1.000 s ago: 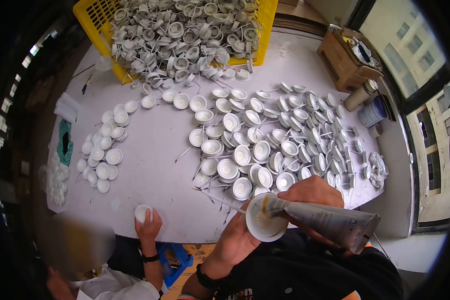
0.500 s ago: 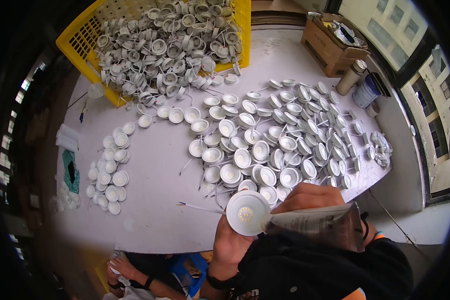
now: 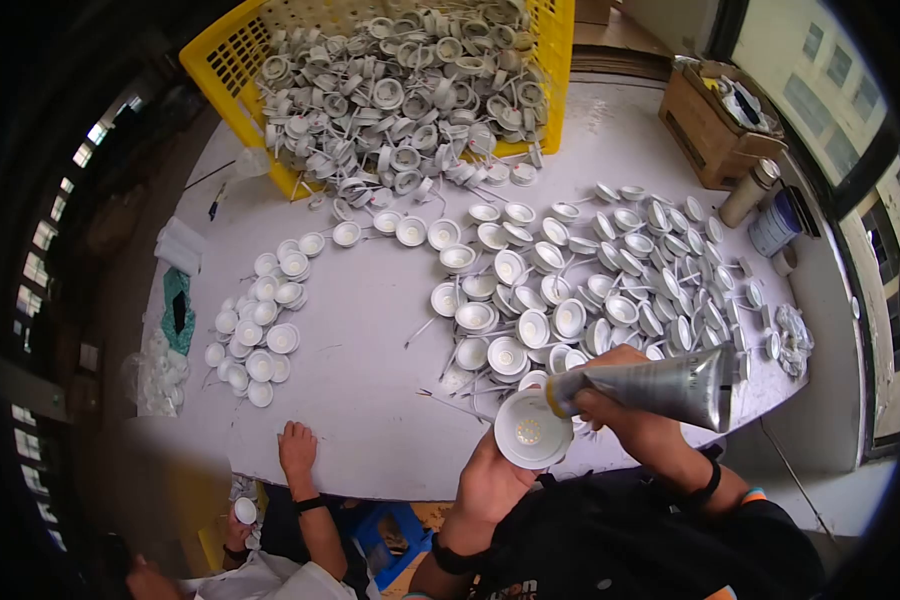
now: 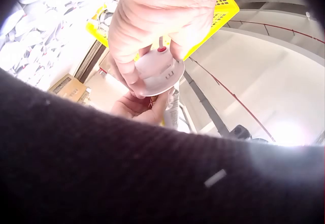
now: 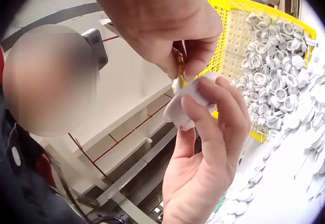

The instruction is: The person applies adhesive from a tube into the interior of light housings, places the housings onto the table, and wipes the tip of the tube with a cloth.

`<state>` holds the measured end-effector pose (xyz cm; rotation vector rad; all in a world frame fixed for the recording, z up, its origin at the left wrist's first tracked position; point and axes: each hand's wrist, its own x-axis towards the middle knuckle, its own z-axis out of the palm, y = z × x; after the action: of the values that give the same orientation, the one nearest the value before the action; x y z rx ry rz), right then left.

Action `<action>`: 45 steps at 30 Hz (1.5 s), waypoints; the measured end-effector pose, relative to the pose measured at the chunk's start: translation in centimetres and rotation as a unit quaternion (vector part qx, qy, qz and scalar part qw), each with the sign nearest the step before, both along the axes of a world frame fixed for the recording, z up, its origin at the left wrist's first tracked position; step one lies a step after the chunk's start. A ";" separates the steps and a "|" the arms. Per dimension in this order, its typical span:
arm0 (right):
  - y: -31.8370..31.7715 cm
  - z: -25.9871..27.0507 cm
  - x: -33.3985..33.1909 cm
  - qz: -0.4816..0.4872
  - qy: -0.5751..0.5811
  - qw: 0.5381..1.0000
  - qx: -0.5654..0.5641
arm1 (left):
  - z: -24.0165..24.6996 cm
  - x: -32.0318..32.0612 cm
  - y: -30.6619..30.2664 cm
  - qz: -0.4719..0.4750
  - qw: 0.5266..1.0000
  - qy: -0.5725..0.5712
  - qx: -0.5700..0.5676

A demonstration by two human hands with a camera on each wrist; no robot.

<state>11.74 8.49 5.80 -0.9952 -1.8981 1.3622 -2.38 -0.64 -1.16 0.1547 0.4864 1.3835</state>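
A round white downlight [image 3: 518, 452], with a cluster of yellow LED dots in its cup, is in my left hand [image 3: 490, 485], cup facing up. My fingers grip it round its body, as the left wrist view shows from behind, where the downlight's back [image 4: 158, 74] bears a red spot at its wire. In my right hand [image 3: 642, 425] I hold a silver squeeze tube [image 3: 670, 388]; its yellow-banded end is right at the downlight's upper right rim. The nozzle is mostly hidden by fingers in the right wrist view. A pale wire runs left from the downlight.
Many white downlights [image 3: 568, 318] crowd the table's right half; a smaller cluster [image 3: 282, 338] lies left. Behind stands a yellow crate [image 3: 560, 110] heaped with white housings. A carton [image 3: 710, 140], flask [image 3: 748, 192] and tub [image 3: 772, 228] line the window side. Another person's hand [image 3: 297, 450] rests at the front edge.
The tube's tip has moved from inside the downlight's cup to its rim, and the tube has turned. The other person's hand has come back onto the table edge. The head view has shifted.
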 end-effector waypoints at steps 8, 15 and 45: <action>-0.4 -0.9 0.7 -0.130 0.159 0.960 -0.188 | -8.3 -9.7 -1.5 0.094 0.958 0.219 -0.160; 0.3 -1.7 1.3 -0.152 0.143 0.958 -0.194 | -19.3 -18.9 -3.0 0.120 0.796 0.434 -0.405; 9.1 -9.1 0.1 -0.367 0.095 0.909 -0.174 | -21.9 -35.0 32.2 0.255 0.668 0.532 -0.454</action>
<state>11.87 17.61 -3.32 -1.4893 -0.9698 1.2709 -37.41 31.57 -23.03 -0.0274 2.3071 1.2856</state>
